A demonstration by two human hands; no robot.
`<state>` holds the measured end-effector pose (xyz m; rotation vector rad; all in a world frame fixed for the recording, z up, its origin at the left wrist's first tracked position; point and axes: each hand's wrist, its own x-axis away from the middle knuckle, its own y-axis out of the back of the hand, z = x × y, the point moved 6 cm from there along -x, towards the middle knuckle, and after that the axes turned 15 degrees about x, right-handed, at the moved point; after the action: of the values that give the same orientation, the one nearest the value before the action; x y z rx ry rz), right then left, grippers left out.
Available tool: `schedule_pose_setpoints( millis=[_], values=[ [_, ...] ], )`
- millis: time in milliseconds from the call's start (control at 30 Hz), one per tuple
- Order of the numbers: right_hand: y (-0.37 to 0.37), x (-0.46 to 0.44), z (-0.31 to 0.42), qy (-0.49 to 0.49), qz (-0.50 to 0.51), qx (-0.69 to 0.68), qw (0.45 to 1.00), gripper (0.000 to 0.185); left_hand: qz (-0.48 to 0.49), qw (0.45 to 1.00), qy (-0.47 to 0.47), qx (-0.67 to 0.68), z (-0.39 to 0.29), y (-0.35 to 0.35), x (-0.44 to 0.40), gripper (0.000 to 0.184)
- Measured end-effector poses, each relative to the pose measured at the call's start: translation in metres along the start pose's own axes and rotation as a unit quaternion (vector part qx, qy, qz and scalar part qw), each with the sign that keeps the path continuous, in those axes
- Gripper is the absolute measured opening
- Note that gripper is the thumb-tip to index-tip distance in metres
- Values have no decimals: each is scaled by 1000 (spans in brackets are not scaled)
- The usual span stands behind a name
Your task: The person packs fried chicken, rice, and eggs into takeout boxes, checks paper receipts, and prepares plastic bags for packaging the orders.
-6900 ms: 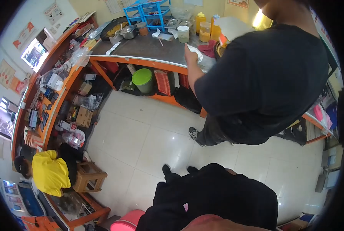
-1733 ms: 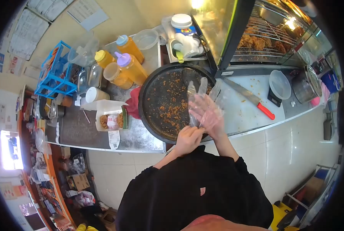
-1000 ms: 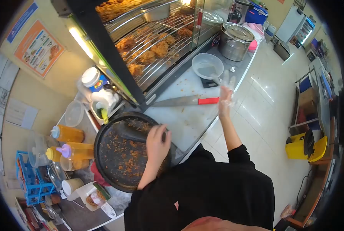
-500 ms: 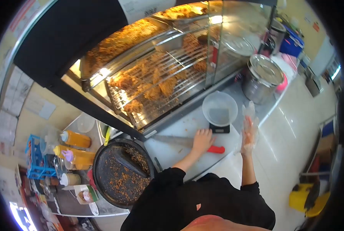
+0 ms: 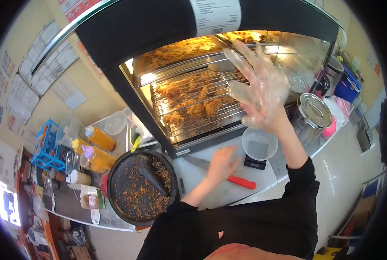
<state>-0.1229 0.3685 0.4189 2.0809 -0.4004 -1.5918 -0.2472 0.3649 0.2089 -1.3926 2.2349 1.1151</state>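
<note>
My right hand (image 5: 262,89), in a clear plastic glove, is raised in front of the warming cabinet's opening. Its fingers are spread and hold nothing. Behind it, pieces of fried chicken (image 5: 193,102) lie on a wire rack (image 5: 234,105) under warm light. My bare left hand (image 5: 221,164) is above the white cutting board (image 5: 202,188), fingers apart. Close beside it lies a knife with a red handle (image 5: 243,182), its blade partly hidden by the hand. Below my right wrist, a clear plastic bowl (image 5: 259,145) sits on a black kitchen scale (image 5: 254,163).
To the left stands a large stone mortar (image 5: 119,203) with a pestle (image 5: 150,175) and brown crumbs inside. Sauce bottles (image 5: 100,138) and a blue rack (image 5: 48,149) are beyond it. A lidded steel pot (image 5: 308,125) stands on the right. The cabinet's dark frame (image 5: 137,110) borders its opening.
My gloved right hand has risen from beside the scale to the cabinet opening, fingers spreading. My left hand has shifted slightly off the knife, its fingers loosening. The view has tilted upward.
</note>
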Motion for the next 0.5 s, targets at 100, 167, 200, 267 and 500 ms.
schedule_pose_setpoints(
  millis=[100,167,200,267,500],
  values=[
    [-25,-48,10,70,-27,20,997,66,-111,983,23,142,-39,89,-45,34],
    [-53,-72,19,111,26,53,992,60,-150,956,50,248,-37,116,-51,30],
    [-68,-78,18,122,34,52,991,60,-164,948,72,265,-39,127,-52,29],
    [-84,-91,23,141,46,53,987,60,-192,937,94,276,-39,148,-50,28],
    [-82,-96,27,191,6,23,981,38,-289,901,56,319,-52,193,-31,22]
  ],
)
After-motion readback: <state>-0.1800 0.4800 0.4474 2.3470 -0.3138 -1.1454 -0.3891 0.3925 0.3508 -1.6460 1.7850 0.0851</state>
